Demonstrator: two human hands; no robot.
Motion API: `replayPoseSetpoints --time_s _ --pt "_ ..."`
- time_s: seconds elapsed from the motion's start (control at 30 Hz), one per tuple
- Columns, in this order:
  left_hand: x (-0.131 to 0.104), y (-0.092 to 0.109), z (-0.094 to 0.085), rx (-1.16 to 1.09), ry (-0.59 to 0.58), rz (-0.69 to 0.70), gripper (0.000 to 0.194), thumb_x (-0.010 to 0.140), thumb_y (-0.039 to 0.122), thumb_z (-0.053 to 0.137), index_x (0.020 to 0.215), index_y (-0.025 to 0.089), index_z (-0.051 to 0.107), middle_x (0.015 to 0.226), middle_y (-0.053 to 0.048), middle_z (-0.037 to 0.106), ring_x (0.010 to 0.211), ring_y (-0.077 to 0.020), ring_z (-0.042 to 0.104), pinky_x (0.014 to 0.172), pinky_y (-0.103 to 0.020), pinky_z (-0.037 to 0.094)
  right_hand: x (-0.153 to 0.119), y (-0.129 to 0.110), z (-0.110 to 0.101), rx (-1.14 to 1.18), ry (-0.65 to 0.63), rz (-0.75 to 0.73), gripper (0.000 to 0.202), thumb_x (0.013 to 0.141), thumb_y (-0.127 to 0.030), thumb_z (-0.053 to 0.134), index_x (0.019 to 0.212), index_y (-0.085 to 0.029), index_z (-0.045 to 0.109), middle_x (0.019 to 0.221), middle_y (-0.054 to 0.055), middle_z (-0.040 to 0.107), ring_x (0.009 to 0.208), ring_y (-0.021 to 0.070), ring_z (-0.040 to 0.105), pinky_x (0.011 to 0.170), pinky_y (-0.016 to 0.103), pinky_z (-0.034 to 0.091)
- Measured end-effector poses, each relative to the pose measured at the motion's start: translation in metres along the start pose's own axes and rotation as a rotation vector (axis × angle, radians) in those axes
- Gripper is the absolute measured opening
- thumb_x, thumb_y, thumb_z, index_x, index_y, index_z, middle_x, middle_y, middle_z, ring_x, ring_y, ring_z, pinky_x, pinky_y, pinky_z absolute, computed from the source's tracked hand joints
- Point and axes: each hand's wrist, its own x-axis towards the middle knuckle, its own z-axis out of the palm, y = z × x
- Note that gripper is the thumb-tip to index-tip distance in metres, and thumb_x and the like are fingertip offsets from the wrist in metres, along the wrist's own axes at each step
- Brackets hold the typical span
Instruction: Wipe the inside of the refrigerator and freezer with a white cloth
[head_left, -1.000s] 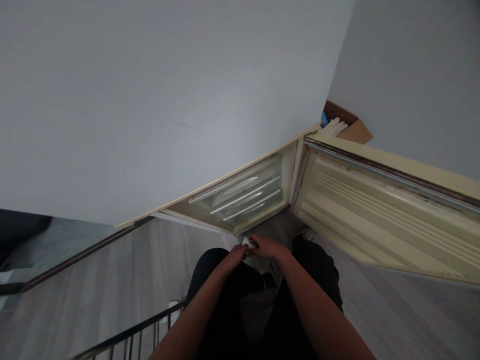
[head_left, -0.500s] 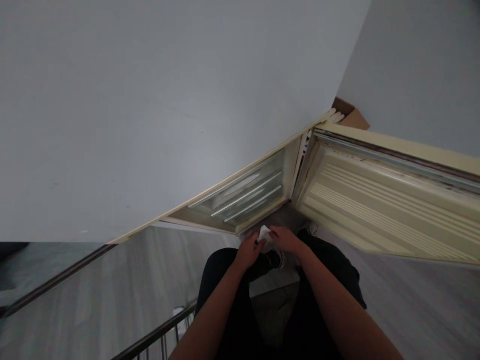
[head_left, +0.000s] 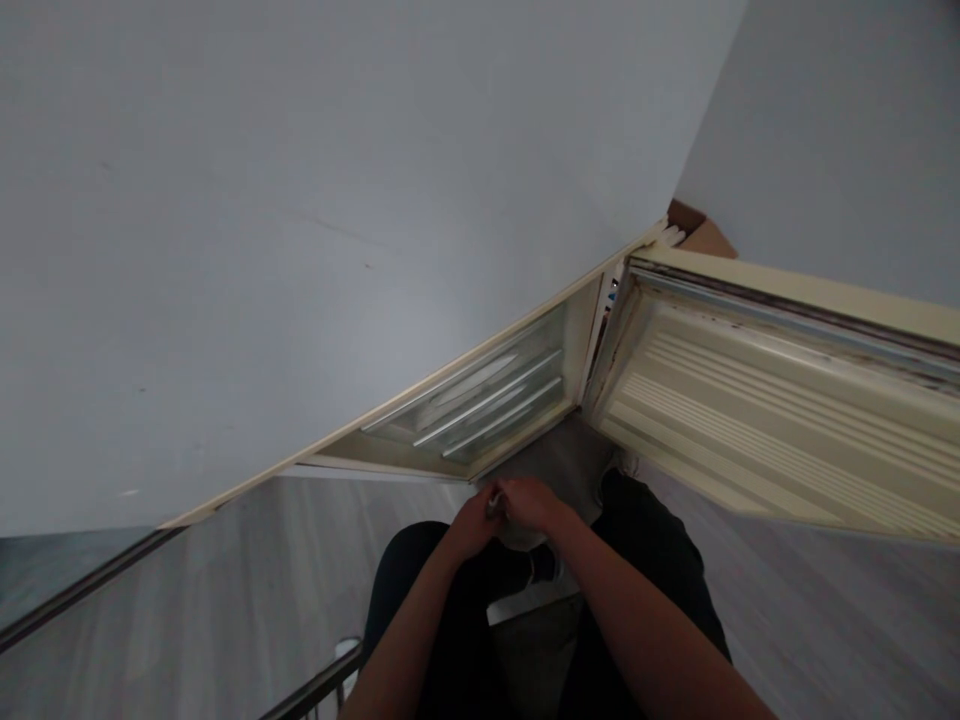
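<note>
My left hand and my right hand meet close together above my knees, in front of an open fridge-like cabinet. Both are closed on a thin, white, crumpled cloth, which hangs below the right hand. Its exact kind is hard to make out in the dim light. Just beyond the hands lie the cabinet's pale shelves. To the right, the cream ribbed door stands swung open, with dark stains along its seal.
A large white panel fills the upper view. Behind the door's hinge side sits an open cardboard box with white sticks or tubes. Grey plank flooring surrounds me, and a dark metal rail runs at lower left.
Both hands have moved slightly down and left and drawn closer together. The white cloth, formerly on top between the fingers, now hangs beneath them. My view has shifted a little.
</note>
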Motion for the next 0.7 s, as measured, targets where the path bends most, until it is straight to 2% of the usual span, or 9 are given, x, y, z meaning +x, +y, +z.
replayPoseSetpoints --time_s 0.13,0.27,0.37,0.47,0.53,0.6,0.7 --pt "0.003 0.000 0.000 0.017 0.036 -0.017 0.032 0.076 0.028 0.072 0.108 0.024 0.071 0.098 -0.008 0.076 0.088 -0.0288 0.069 0.087 -0.041 0.051 0.008 -0.005 -0.007 -0.008 0.046 0.042 0.039 0.098 -0.025 0.044 0.134 -0.016 0.057 0.117 0.015 0.073 0.105 0.0264 0.071 0.084 0.033 0.051" --pt "0.007 -0.007 0.000 0.043 0.104 -0.019 0.017 0.075 0.032 0.074 0.090 0.024 0.071 0.094 -0.008 0.071 0.089 -0.0270 0.065 0.084 -0.039 0.050 0.011 0.000 -0.012 -0.002 0.038 0.031 0.032 0.100 -0.027 0.044 0.125 -0.019 0.062 0.117 0.012 0.074 0.106 0.0244 0.070 0.086 0.031 0.050" --pt "0.006 -0.012 -0.002 0.053 0.111 -0.019 0.013 0.078 0.031 0.068 0.089 0.024 0.069 0.094 -0.007 0.069 0.089 -0.0246 0.063 0.080 -0.035 0.050 0.007 0.005 -0.012 0.016 0.002 -0.009 0.030 0.097 -0.032 0.054 0.121 -0.020 0.065 0.118 0.010 0.074 0.109 0.0239 0.070 0.088 0.030 0.050" --pt "0.005 -0.014 -0.005 0.049 0.048 -0.017 0.020 0.080 0.026 0.062 0.097 0.024 0.071 0.096 -0.006 0.071 0.085 -0.0217 0.063 0.074 -0.033 0.050 0.001 0.010 -0.008 0.006 -0.077 -0.024 0.051 0.079 -0.037 0.079 0.124 -0.019 0.067 0.122 0.010 0.074 0.111 0.0272 0.070 0.089 0.030 0.052" --pt "0.006 -0.015 -0.006 0.040 -0.013 -0.007 0.020 0.078 0.024 0.062 0.096 0.023 0.072 0.098 -0.006 0.071 0.088 -0.0217 0.064 0.074 -0.033 0.051 -0.002 0.010 -0.004 -0.038 -0.155 -0.017 0.059 0.069 -0.028 0.086 0.125 -0.020 0.069 0.122 0.010 0.074 0.110 0.0286 0.071 0.090 0.031 0.053" --pt "0.011 -0.014 -0.005 0.015 -0.075 0.010 0.020 0.077 0.024 0.065 0.095 0.023 0.073 0.109 -0.007 0.070 0.101 -0.0229 0.065 0.079 -0.033 0.053 -0.004 0.010 -0.001 -0.079 -0.189 0.007 0.050 0.074 -0.020 0.079 0.123 -0.020 0.072 0.120 0.011 0.075 0.109 0.0287 0.072 0.092 0.033 0.054" --pt "0.022 -0.015 0.001 -0.050 -0.153 0.022 0.035 0.073 0.022 0.069 0.108 0.024 0.071 0.125 -0.008 0.068 0.115 -0.0237 0.063 0.090 -0.034 0.054 -0.003 0.008 -0.001 -0.087 -0.132 0.065 0.034 0.087 -0.015 0.062 0.118 -0.018 0.074 0.118 0.015 0.075 0.109 0.0288 0.072 0.092 0.036 0.054"
